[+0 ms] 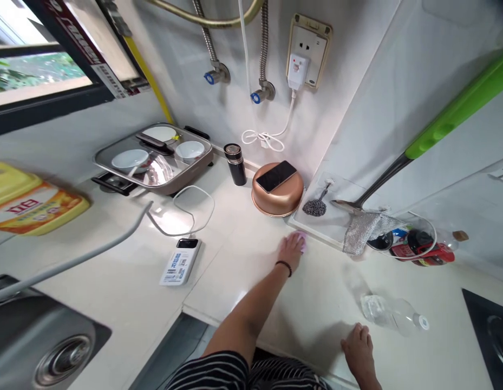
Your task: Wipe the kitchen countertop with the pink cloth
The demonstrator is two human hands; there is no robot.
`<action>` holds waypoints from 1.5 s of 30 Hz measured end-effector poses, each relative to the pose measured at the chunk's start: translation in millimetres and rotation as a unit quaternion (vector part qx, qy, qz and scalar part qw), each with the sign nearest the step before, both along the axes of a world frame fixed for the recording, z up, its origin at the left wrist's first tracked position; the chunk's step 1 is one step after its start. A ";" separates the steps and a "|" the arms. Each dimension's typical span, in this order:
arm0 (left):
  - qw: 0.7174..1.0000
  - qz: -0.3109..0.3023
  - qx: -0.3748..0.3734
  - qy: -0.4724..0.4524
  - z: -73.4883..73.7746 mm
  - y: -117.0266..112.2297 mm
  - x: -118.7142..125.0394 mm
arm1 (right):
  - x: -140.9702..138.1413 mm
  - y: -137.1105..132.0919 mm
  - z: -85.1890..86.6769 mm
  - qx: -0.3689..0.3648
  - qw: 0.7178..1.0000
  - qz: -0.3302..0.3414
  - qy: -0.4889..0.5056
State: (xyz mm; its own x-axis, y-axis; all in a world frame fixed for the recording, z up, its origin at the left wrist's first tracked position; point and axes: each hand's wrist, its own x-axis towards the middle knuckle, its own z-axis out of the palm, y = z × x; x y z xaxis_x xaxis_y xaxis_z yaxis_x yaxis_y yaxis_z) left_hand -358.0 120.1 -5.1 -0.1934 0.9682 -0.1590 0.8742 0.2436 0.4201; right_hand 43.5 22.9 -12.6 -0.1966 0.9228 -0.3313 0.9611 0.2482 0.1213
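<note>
My left hand (291, 249) presses down on the white countertop (235, 254), fingers closed over a pink cloth (302, 241) that shows only along its right side. A dark bracelet circles that wrist. Just beyond it sits an upturned copper-coloured pan (269, 201) with a black phone (276, 176) lying on top. My right hand (359, 346) rests near the front edge of the counter, holding nothing, its thumb apart from the fingers. A clear plastic bottle (393, 314) lies on its side beyond and to the right of that hand, apart from it.
At left are a sink (15, 346), a yellow detergent jug (36, 200), a power bank (181, 262) with its cable, and a glass-lidded electric pan (162, 168). A black flask (235, 165) stands by the wall. A green-handled spatula (430, 135) leans at right, near a stove (492, 325).
</note>
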 end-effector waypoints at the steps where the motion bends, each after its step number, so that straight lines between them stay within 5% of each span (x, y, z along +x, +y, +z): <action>1: 1.000 0.027 -0.002 0.006 -0.1 -4.1 -21.3 | -0.2 0.0 0.1 0.005 1.000 0.000 0.002; 6: 0.990 0.135 -0.010 0.027 4.1 -4.5 -117.5 | 2.9 -0.6 -3.9 0.012 1.000 0.008 -0.022; 9: 0.986 0.164 -0.019 0.030 6.9 5.5 -145.4 | 6.1 -1.0 -8.3 0.003 0.999 0.010 -0.031; 11: 0.985 0.171 -0.022 0.030 7.3 7.0 -140.4 | 7.7 -1.0 -10.8 -0.002 1.000 0.008 -0.029; 19: 0.994 0.107 -0.015 0.015 2.8 -16.7 -51.2 | 4.9 2.2 -10.4 -0.011 0.999 0.002 -0.038; 26: 0.996 0.091 -0.010 0.006 9.9 8.0 -81.7 | 5.4 5.3 -11.4 0.011 0.999 0.004 -0.048; 33: 0.997 0.073 0.004 0.033 -6.3 -66.1 -69.8 | 5.7 2.5 -11.6 0.021 0.999 0.007 -0.046; 36: 0.994 0.094 -0.003 0.049 -3.9 -77.3 -98.1 | 2.6 1.7 -7.9 0.025 0.999 0.002 -0.036; 41: 0.979 0.187 -0.053 0.054 16.8 -61.9 -166.0 | -2.2 2.6 0.9 0.000 1.000 -0.013 -0.029; 45: 0.970 0.227 -0.059 0.067 15.0 -79.2 -172.2 | -1.9 2.5 1.3 -0.002 0.999 0.002 -0.040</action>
